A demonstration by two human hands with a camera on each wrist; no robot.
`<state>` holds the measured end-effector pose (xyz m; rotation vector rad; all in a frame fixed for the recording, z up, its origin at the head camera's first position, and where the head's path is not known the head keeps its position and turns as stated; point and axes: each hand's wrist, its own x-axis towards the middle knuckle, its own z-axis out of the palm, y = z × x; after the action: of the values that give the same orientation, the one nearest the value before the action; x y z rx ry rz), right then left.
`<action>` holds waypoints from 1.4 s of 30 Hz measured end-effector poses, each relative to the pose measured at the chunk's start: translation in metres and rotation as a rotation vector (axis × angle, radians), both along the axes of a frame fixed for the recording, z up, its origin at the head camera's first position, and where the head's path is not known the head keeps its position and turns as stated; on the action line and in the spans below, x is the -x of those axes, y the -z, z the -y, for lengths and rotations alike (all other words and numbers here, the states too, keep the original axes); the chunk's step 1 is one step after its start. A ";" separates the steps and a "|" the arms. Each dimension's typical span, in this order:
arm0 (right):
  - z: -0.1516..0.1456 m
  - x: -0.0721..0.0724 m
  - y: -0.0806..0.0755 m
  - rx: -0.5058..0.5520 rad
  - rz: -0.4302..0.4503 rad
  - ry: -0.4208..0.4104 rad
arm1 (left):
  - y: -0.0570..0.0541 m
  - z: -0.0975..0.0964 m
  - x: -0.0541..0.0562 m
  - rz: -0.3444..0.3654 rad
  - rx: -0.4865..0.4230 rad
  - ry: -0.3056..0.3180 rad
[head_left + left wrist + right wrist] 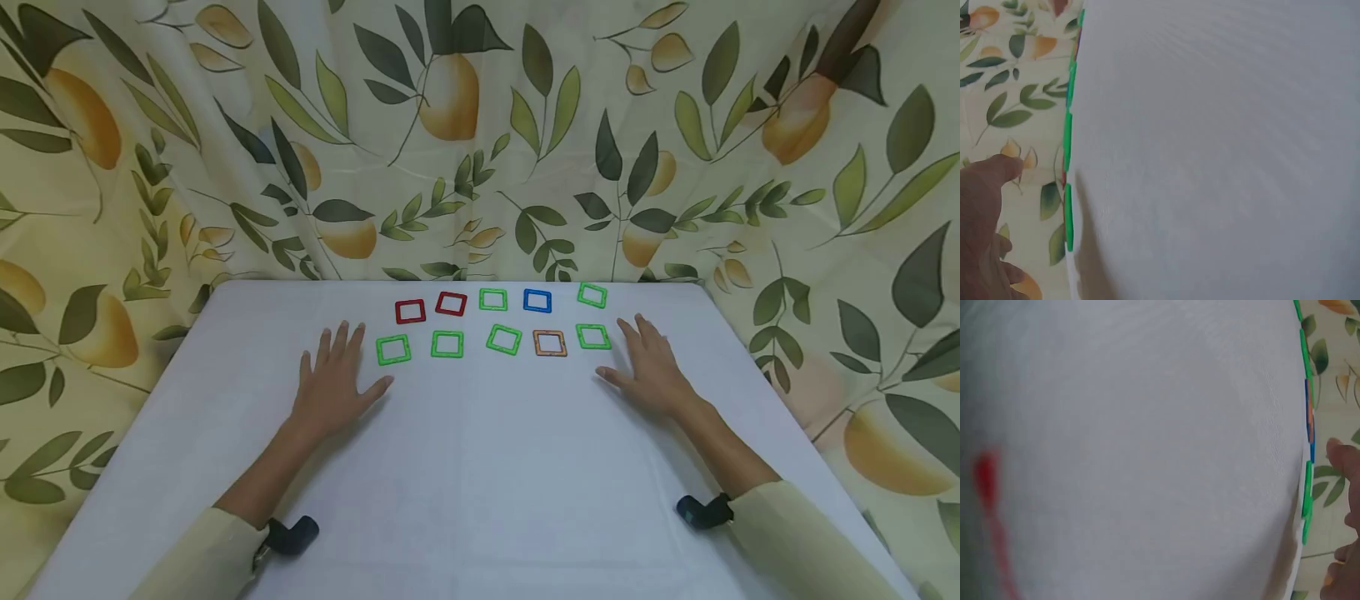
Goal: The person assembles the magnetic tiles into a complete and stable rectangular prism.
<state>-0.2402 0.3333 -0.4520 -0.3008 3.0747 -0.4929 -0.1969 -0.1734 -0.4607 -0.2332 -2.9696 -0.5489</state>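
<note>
Several flat, hollow square frames lie in two rough rows near the table's far edge. The back row holds two red frames, one of them the far-left red frame [411, 322], a blue frame [537, 292] and green ones. In the front row an orange frame [551, 354] lies among green frames, such as the left green frame [393, 362]. My left hand [330, 390] is left of the rows, fingers spread and straight, holding nothing. To their right, my right hand [651, 373] is likewise spread, nearest the front-right green frame [594, 347]. Both wrist views show frames edge-on.
A white-covered table [480, 467] extends toward me. Behind and beside it hangs a fruit-and-leaf patterned cloth [465, 192]. A dark camera [294, 536] sits on the left wrist, another dark camera [703, 511] on the right. A blurred red strand [986, 478] shows in the right wrist view.
</note>
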 end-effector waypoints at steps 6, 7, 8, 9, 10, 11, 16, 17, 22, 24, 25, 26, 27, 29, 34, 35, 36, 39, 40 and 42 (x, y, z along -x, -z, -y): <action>0.011 0.003 -0.002 0.012 -0.017 -0.008 | -0.002 -0.018 0.007 0.007 -0.003 0.008; 0.012 0.004 -0.003 0.014 -0.019 -0.008 | -0.002 -0.022 0.008 0.009 -0.005 0.009; 0.013 0.004 -0.003 0.015 -0.019 -0.010 | -0.002 -0.025 0.008 0.011 -0.004 0.010; 0.014 0.004 -0.003 0.015 -0.019 -0.014 | -0.003 -0.028 0.009 0.012 -0.003 0.013; 0.015 0.005 -0.003 0.013 -0.021 -0.021 | -0.003 -0.031 0.009 0.012 -0.003 0.016; 0.016 0.006 -0.003 0.013 -0.023 -0.028 | -0.003 -0.034 0.010 0.013 -0.003 0.017; 0.024 0.011 -0.002 -0.004 -0.036 -0.049 | -0.003 -0.050 0.016 0.012 -0.014 0.035; 0.026 0.012 -0.002 -0.010 -0.039 -0.051 | -0.002 -0.053 0.017 0.016 -0.013 0.040; 0.033 0.015 -0.003 -0.026 -0.040 -0.063 | -0.001 -0.069 0.023 0.029 -0.018 0.087; 0.034 0.016 -0.003 -0.023 -0.033 -0.070 | 0.000 -0.075 0.025 0.029 -0.020 0.108; 0.035 0.017 -0.003 -0.022 -0.029 -0.074 | 0.000 -0.077 0.027 0.030 -0.019 0.121; 0.036 0.017 -0.004 -0.022 -0.026 -0.078 | 0.001 -0.080 0.028 0.029 -0.023 0.134; 0.036 0.018 -0.004 -0.022 -0.021 -0.081 | 0.001 -0.082 0.029 0.030 -0.025 0.147; 0.038 0.019 -0.005 -0.014 -0.007 -0.085 | 0.001 -0.086 0.031 0.027 -0.017 0.176; 0.044 0.022 -0.004 0.002 0.028 -0.079 | 0.003 -0.097 0.033 0.016 0.006 0.232; 0.045 0.022 -0.004 0.001 0.031 -0.078 | 0.004 -0.100 0.034 0.014 0.012 0.239; 0.046 0.022 -0.003 0.000 0.028 -0.080 | 0.003 -0.103 0.034 0.012 0.008 0.244; 0.045 0.022 0.000 -0.005 0.013 -0.091 | 0.002 -0.112 0.034 0.009 0.001 0.262; 0.046 0.022 0.001 -0.006 0.005 -0.096 | 0.001 -0.114 0.034 0.005 0.004 0.266; 0.046 0.023 0.002 -0.007 -0.004 -0.106 | 0.001 -0.119 0.035 -0.003 0.014 0.270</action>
<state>-0.2628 0.2873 -0.4543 -0.4627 3.0433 -0.4775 -0.2321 -0.0544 -0.4618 -0.6421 -2.9571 -0.5541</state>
